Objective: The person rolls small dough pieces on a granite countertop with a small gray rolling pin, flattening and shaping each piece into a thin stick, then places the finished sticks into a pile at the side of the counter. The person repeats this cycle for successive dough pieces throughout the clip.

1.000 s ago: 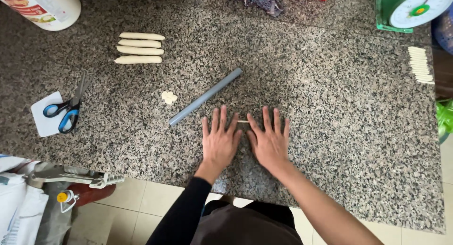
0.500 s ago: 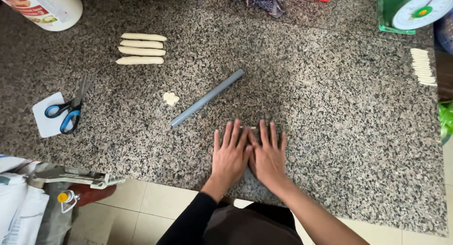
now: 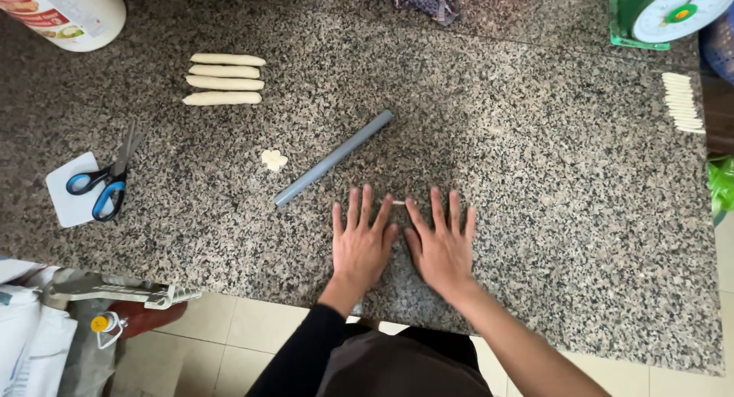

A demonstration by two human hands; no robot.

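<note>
Peeking between left hand [image 3: 362, 240] and right hand [image 3: 442, 246] — dough strip [image 3: 398, 203].

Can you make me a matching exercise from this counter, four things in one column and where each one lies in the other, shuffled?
Things:
1. scissors
2. grey tube
3. four dough logs
4. thin dough strand

Places:
A. stacked in a row at the far left of the counter
B. showing between the left hand and the right hand
C. on a white card near the counter's left edge
D. lying diagonally just beyond the left hand's fingers

Pairs: 1-C, 2-D, 3-A, 4-B
</note>
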